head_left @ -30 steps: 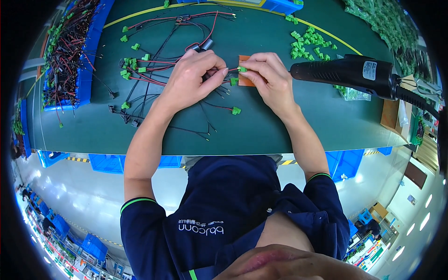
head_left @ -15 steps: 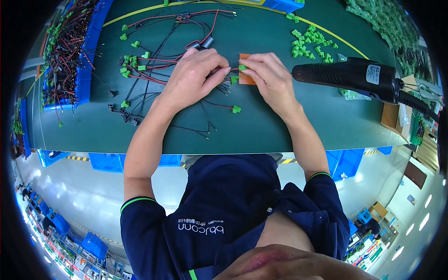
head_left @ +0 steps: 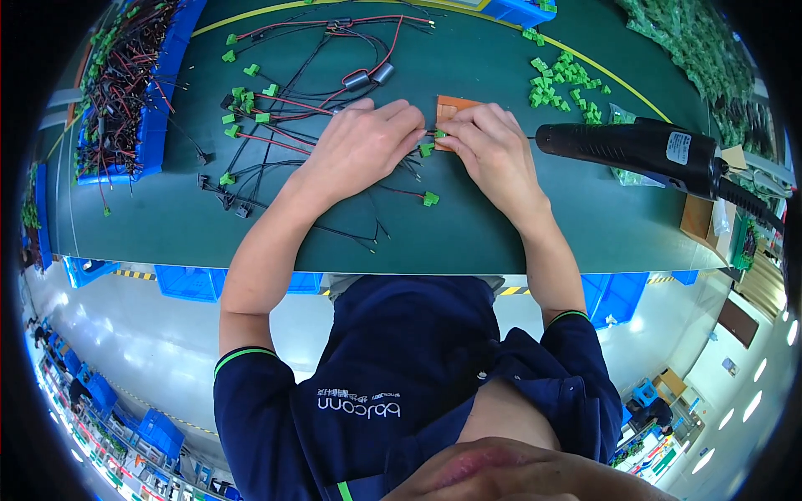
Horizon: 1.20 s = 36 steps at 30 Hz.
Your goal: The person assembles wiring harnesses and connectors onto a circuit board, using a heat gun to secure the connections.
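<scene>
My left hand (head_left: 365,144) is closed, its thumb and forefinger pinching a thin wire near its end. That wire leads to a small green terminal connector (head_left: 440,134), which my right hand (head_left: 494,149) pinches over an orange block (head_left: 449,103). The fingers partly hide both the connector and the wire's tip. Just below the pinch lies another green connector (head_left: 427,150). Under and left of my left hand spreads a wire harness with red and black leads (head_left: 288,106), several ending in green connectors (head_left: 242,98). Two grey cylinders (head_left: 369,78) sit on the harness beyond that hand.
A black electric screwdriver (head_left: 626,150) lies to the right, its bit toward my right hand. Loose green connectors (head_left: 568,79) are heaped at the far right. At the left stands a blue bin (head_left: 152,154) full of wires. Green netted packing (head_left: 689,50) lies at the far right corner.
My left hand has shifted slightly toward me and rightward, uncovering the grey cylinders. Its fingers are now closer to the connector. My right hand keeps its pinch at the block.
</scene>
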### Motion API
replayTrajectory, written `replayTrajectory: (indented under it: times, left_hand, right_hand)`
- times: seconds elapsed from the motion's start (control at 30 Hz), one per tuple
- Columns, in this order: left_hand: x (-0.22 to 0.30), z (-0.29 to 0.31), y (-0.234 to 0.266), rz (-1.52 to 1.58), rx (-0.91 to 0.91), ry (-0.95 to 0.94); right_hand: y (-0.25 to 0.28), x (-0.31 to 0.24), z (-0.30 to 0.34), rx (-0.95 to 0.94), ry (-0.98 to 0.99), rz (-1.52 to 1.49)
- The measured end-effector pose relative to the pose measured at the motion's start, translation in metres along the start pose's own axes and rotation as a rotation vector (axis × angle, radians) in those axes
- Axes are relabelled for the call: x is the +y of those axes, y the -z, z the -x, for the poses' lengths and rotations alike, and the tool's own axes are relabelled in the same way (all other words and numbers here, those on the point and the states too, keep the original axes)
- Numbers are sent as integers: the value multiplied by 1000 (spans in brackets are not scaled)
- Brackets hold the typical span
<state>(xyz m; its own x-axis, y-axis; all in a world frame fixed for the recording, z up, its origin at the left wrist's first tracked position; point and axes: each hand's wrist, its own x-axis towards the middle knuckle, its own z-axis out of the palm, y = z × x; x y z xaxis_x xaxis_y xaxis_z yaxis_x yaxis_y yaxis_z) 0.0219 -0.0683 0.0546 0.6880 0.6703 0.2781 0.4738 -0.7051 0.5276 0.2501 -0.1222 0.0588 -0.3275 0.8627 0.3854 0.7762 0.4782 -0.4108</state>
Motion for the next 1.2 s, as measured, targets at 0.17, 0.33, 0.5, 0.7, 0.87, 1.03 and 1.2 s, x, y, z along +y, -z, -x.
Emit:
replayTrajectory:
  times: [0.17,0.33,0.5,0.7,0.87,1.03,1.2]
  left_hand:
    - [0,-1,-3,0,-26,19]
    - [3,-10,-6,-4,-1,7]
    - [0,-7,-17,-13,59,4]
    - [4,-24,-17,-39,19,14]
    - [1,-24,-23,-33,20,10]
    - [4,-27,-26,-49,25,9]
    - [9,-31,-28,-43,29,0]
  right_hand:
    - [5,-6,-2,-19,12,52]
    - [4,-7,0,-43,-18,124]
    - [48,-21,31,212,289,145]
    - [89,-4,-19,907,-9,-361]
    - [68,0,-34,569,-66,-1089]
    - [45,-6,-53,517,31,-1326]
    - [40,-8,-53,533,-55,-1215]
